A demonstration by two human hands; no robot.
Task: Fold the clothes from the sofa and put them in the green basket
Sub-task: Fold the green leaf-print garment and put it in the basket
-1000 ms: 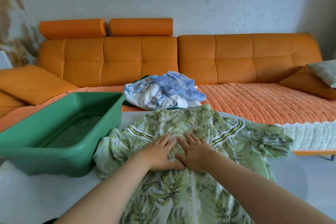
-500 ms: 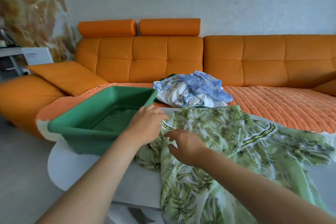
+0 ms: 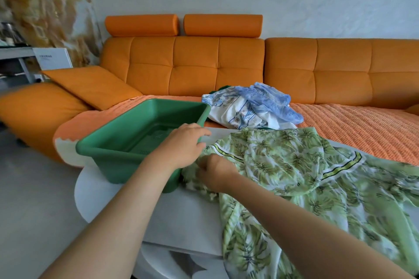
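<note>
A green leaf-print garment point(image 3: 294, 165) lies spread over the white table point(image 3: 188, 213), its lower part hanging off the near edge. My right hand point(image 3: 215, 172) pinches the garment's left sleeve end, fingers curled into the cloth. My left hand point(image 3: 181, 145) hovers beside it over the near right corner of the green basket point(image 3: 127, 140), fingers loosely bent; I cannot tell whether it touches the sleeve. The basket stands empty on the table's left end. A pile of blue and white clothes point(image 3: 251, 108) sits on the orange sofa point(image 3: 226, 63) behind.
An orange cushion point(image 3: 93, 84) leans on the sofa's left arm. An orange knitted throw point(image 3: 353, 127) covers the seat. A white shelf unit point(image 3: 29, 61) stands at the far left. Grey floor lies left of the table.
Both hands have left the middle of the garment and moved left to its sleeve by the basket. The view has swung left.
</note>
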